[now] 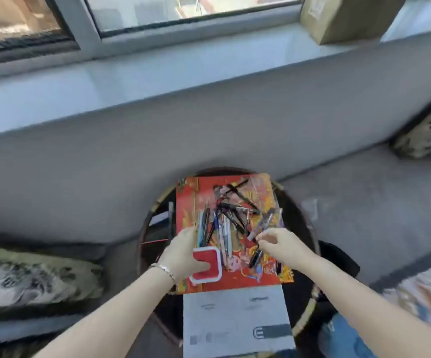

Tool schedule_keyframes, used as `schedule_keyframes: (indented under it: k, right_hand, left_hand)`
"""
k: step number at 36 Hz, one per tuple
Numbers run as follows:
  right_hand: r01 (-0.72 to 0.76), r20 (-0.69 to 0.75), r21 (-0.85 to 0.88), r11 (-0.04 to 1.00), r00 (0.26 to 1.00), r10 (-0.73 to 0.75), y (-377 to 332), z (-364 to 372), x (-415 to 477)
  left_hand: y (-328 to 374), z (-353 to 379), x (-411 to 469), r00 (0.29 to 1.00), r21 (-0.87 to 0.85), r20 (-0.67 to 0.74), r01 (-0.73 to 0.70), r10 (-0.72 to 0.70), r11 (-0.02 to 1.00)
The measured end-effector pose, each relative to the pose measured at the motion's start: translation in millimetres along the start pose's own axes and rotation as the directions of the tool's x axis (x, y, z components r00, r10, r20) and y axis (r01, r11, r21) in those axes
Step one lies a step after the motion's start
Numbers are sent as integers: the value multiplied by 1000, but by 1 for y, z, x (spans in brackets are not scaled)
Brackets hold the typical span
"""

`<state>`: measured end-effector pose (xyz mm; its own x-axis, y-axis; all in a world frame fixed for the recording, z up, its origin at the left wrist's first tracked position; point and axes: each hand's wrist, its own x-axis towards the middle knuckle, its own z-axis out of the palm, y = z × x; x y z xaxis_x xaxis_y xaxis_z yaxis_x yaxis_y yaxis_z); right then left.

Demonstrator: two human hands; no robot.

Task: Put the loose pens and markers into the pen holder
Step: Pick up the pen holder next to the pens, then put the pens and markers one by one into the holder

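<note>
Pens mid-transfer to holder.
My left hand (183, 254) steadies the red pen holder (206, 264); my right hand (276, 241) pinches one pen (262, 224), lifted from the loose pile (232, 215) on the red board (235, 228).

No writing can be read anywhere; motion blur smears it all. The white box (237, 321) carries small grey print lines near its upper edge and lower left corner (all illegible), plus a dark logo-like bar at its lower right. The cardboard box (343, 18) on the sill shows a faint mark, also unreadable.
</note>
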<state>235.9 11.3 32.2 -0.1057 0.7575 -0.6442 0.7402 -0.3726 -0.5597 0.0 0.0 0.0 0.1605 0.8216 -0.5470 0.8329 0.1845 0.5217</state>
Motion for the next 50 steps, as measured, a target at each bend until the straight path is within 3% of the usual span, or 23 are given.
schedule_keyframes:
  k: [9, 13, 17, 21, 25, 31, 34, 37, 41, 46, 50]
  right_hand:
    - [-139, 7, -42, 989, 990, 140, 85, 41, 46]
    - [-18, 3, -293, 956, 1000, 20, 110, 54, 73]
    - [176, 96, -624, 761, 984, -149, 121, 63, 102]
    - [308, 192, -757, 576, 948, -254, 125, 68, 119]
    - [387, 237, -757, 526, 913, -331, 130, 68, 129]
    - [538, 339, -758, 370, 808, -482, 137, 58, 139]
    - [600, 294, -693, 399, 741, -604, 131, 52, 134]
    - [601, 231, -642, 476, 744, -627, 132, 47, 129]
    - [566, 284, -659, 496, 797, -532, 139, 47, 126]
    - [478, 336, -764, 434, 869, -364, 136, 54, 132]
    - [504, 298, -803, 319, 802, -518, 137, 58, 138]
  left_hand:
    - [-37, 73, 20, 995, 111, -94, 21, -11, 994]
    - [-41, 93, 27, 976, 18, -217, 15, -10, 1000]
    - [-37, 100, 25, 951, -192, -295, 36, -92, 981]
    - [-29, 101, 15, 927, -329, -331, 61, -176, 942]
    - [-25, 105, 1, 906, -421, -331, 109, -265, 900]
    - [-16, 105, -12, 902, -471, -282, 166, -326, 867]
    - [-11, 103, -11, 907, -467, -273, 166, -320, 868]
    - [-6, 99, -6, 909, -478, -270, 160, -317, 864]
    - [-1, 97, -1, 917, -481, -264, 142, -298, 865]
    - [-1, 96, 1, 922, -474, -258, 138, -287, 870]
    - [-3, 93, 1, 924, -425, -258, 154, -283, 892]
